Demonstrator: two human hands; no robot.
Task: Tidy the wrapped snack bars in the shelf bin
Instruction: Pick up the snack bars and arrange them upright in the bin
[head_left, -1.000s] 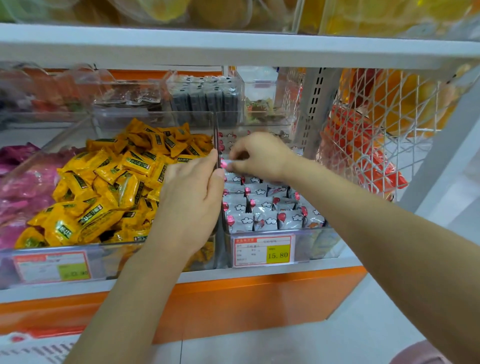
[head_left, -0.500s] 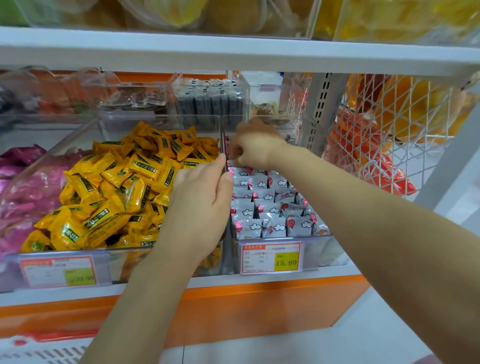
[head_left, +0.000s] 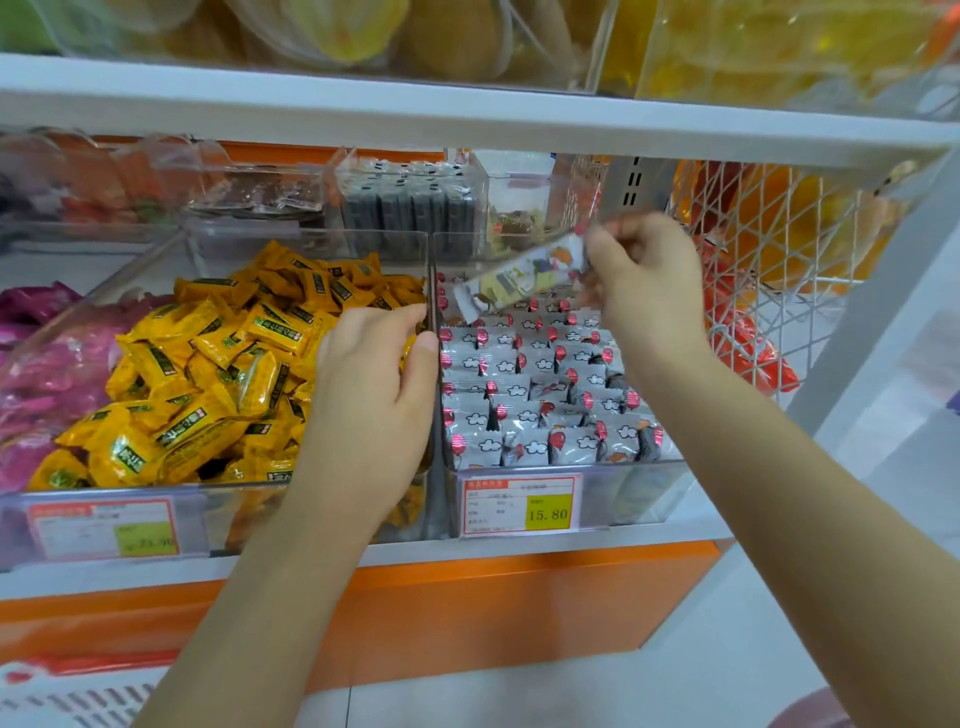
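Note:
A clear shelf bin (head_left: 644, 493) holds rows of grey-white wrapped snack bars (head_left: 524, 395) printed with red balloons and clouds, standing on edge. My right hand (head_left: 644, 280) pinches one wrapped bar (head_left: 519, 280) by its end and holds it in the air above the back of the bin, tilted. My left hand (head_left: 374, 405) grips the clear divider wall (head_left: 430, 270) between this bin and the yellow-candy bin, thumb on the bar side.
Left of the divider lies a heap of yellow wrapped candies (head_left: 218, 364), and pink packs (head_left: 36, 374) further left. Small clear boxes (head_left: 410, 202) stand behind. A white wire basket (head_left: 769, 260) with orange packs is at the right. The upper shelf edge (head_left: 467, 119) hangs close overhead.
My right hand has risen from the back of the bin with one bar pinched in it and moved right. My left hand stays on the divider.

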